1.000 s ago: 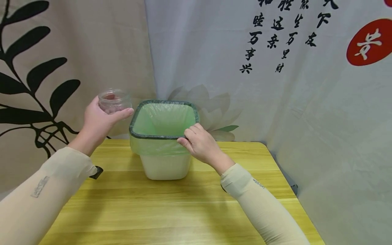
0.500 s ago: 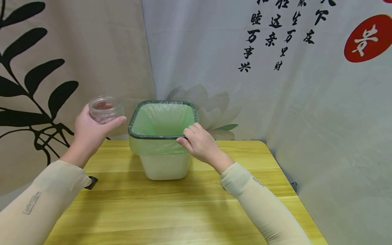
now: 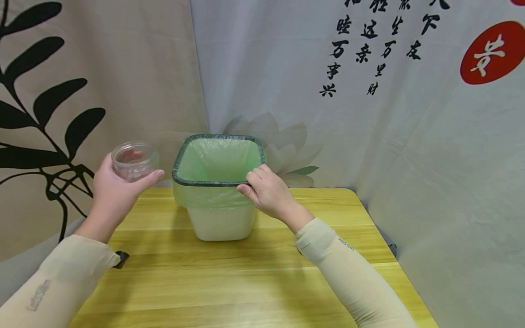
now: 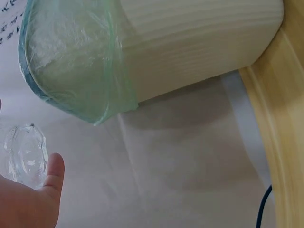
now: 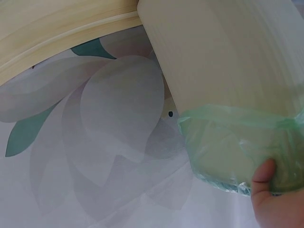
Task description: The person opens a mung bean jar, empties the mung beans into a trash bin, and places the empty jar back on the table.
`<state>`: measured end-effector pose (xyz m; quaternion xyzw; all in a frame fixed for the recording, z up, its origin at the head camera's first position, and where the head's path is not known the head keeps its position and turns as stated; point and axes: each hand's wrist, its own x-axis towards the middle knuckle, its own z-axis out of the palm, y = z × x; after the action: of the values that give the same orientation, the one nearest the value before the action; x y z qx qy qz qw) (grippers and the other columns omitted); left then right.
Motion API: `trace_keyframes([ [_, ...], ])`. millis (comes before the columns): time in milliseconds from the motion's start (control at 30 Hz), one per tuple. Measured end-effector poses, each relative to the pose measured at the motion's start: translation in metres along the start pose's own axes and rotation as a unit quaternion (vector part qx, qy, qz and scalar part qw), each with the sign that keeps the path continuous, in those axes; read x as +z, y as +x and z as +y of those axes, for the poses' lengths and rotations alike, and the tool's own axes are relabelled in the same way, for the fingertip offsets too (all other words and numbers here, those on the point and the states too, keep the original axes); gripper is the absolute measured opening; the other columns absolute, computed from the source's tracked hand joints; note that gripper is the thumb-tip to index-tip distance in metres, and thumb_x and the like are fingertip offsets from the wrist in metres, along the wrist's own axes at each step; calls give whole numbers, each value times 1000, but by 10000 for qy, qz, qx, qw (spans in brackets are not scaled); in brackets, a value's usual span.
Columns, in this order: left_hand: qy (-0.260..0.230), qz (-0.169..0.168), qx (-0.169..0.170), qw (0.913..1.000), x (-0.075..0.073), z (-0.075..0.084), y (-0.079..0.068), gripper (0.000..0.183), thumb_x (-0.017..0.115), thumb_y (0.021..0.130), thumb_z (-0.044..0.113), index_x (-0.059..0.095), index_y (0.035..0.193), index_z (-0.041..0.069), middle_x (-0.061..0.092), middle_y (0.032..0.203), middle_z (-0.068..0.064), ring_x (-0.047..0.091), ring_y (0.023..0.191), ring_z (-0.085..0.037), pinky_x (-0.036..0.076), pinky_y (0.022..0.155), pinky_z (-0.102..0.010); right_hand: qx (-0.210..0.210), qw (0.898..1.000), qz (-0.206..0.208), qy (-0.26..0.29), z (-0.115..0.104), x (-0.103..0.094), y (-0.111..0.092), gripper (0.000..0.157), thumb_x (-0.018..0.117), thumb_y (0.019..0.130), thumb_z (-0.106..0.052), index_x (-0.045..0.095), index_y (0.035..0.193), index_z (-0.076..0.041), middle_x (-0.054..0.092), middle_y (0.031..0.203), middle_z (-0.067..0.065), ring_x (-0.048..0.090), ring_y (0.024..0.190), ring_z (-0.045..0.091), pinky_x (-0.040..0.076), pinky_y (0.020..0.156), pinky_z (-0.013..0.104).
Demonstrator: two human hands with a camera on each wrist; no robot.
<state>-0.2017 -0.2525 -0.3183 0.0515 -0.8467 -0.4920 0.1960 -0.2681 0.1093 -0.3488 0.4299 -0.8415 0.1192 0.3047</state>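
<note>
A clear, round jar (image 3: 134, 169) without a lid is held upright in my left hand (image 3: 115, 193), left of the bin and above the table's back edge. Fingers wrap its far side and the thumb lies along the near side; in the left wrist view only part of the jar (image 4: 27, 154) shows. The white bin (image 3: 221, 223) stands on the table, lined with a green bag (image 3: 213, 159) folded over its dark rim. My right hand (image 3: 270, 193) grips the bin's front right corner at the rim. Its thumb (image 5: 264, 175) presses the bag outside.
The yellow wood-grain table (image 3: 229, 282) carries the bin near its back edge. A printed curtain (image 3: 262, 68) hangs close behind, and another stretch (image 3: 443, 182) runs along the right side. A dark cable (image 4: 262, 206) shows beside the table edge in the left wrist view.
My left hand has moved left and down with the jar, away from the bin. The right hand keeps its grip on the rim, and the bin stays put.
</note>
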Motion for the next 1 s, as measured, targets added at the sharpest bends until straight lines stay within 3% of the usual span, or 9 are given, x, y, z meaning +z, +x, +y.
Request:
trace_keyframes([
  [133,45,80,-15,10000,3,-5,-8,88,89,86,51,41,158,34,52,157,1,51,135,-12,52,107,-25,5,10000,20,3,1,1,-1,61,23,110,-60,47,79,-12,47,76,1,57,91,25,49,91,35],
  [400,-63,198,-16,9998,7,-22,-23,87,91,85,44,44,157,27,55,149,0,52,125,-6,45,88,-3,-17,10000,49,24,0,1,-1,61,22,110,-60,47,80,-12,47,76,2,58,92,25,49,92,36],
  [667,-142,106,-218,9996,10,-39,-37,85,91,87,42,45,156,25,54,146,0,53,121,-7,47,83,-3,-37,9999,119,-19,-1,1,-1,62,22,110,-60,48,81,-12,48,77,2,59,93,25,50,92,35],
  [867,-267,5,-207,9994,13,-51,-51,81,91,87,37,46,154,24,57,140,11,56,112,4,52,82,-3,-50,9999,150,-1,-1,0,-2,63,20,110,-61,50,84,-11,51,81,2,58,94,25,50,92,36],
  [1000,-180,10,-125,9998,18,-54,-61,81,92,86,35,48,153,22,60,142,7,55,112,9,50,85,-2,-5,9999,120,42,0,2,-3,67,18,109,-63,54,89,-10,58,88,4,60,99,25,52,96,37],
])
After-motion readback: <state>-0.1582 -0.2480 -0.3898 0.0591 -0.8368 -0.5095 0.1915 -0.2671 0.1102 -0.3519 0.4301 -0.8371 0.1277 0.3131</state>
